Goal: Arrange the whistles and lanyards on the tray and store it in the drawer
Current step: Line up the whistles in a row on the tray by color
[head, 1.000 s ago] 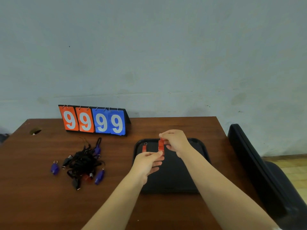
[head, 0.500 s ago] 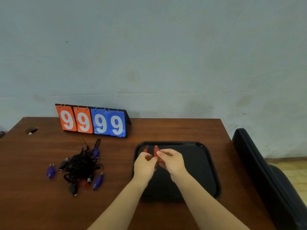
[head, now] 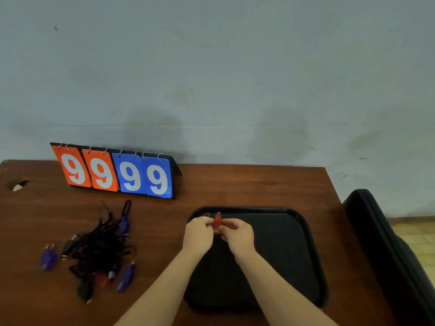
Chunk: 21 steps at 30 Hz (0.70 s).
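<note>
A black tray (head: 303, 223) lies on the brown table, right of centre. Both hands meet over its far left corner. My right hand (head: 237, 236) pinches a red whistle (head: 217, 222), held upright just above the tray, and the fingertips of my left hand (head: 197, 234) close on its left side. A metal ring (head: 206, 215) of another whistle shows above my left hand; its body is hidden. To the left lies a tangle of black lanyards (head: 98, 250) with purple whistles (head: 126, 277) and one red whistle (head: 101, 280) among it. One purple whistle (head: 48, 258) lies apart.
A flip scoreboard (head: 115, 172) reading 9999 stands at the back left against the wall. A black padded chair (head: 388, 255) sits close to the table's right edge. There is a cable hole (head: 17, 184) near the far left corner.
Both hands have come down with the red whistle, from above the tray's far edge to just over its far left corner, beside the other whistle.
</note>
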Each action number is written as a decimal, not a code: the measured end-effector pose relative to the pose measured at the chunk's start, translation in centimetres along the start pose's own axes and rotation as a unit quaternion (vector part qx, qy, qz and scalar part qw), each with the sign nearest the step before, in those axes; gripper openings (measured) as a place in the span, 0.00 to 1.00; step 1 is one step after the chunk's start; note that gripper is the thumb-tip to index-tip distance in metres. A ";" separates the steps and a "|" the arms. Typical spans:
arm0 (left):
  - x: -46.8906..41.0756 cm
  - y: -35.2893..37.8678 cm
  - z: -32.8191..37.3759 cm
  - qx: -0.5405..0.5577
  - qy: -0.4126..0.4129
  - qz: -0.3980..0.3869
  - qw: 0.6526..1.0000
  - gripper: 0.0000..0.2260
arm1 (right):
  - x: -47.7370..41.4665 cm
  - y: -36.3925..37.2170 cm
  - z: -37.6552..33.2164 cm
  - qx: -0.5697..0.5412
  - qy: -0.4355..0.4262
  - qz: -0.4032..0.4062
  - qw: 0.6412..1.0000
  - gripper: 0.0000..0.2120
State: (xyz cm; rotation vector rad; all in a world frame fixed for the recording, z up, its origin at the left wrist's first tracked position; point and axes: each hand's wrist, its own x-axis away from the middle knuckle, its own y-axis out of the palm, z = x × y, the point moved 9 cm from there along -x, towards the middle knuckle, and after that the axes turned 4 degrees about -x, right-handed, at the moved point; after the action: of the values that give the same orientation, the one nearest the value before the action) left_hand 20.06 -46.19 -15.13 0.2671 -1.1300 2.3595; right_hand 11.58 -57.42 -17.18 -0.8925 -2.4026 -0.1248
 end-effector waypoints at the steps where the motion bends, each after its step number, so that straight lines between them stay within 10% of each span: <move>1: -0.3 0.2 -0.2 -0.002 0.002 -0.001 1.000 0.14 | -0.5 0.1 0.3 0.011 0.003 0.005 1.000 0.09; 10: -0.6 -2.8 -3.3 0.041 -0.019 0.150 0.988 0.11 | -2.5 0.8 2.3 0.066 0.022 0.028 0.997 0.08; 21: -2.1 -2.1 -4.0 0.015 -0.037 0.108 0.993 0.13 | -2.9 1.7 1.7 0.135 -0.005 0.018 0.991 0.09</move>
State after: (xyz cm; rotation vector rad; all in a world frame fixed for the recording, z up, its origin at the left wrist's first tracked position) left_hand 23.06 -42.77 -17.05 0.2561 -1.2123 2.5758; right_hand 13.61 -57.34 -20.34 -0.8100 -2.3384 0.2152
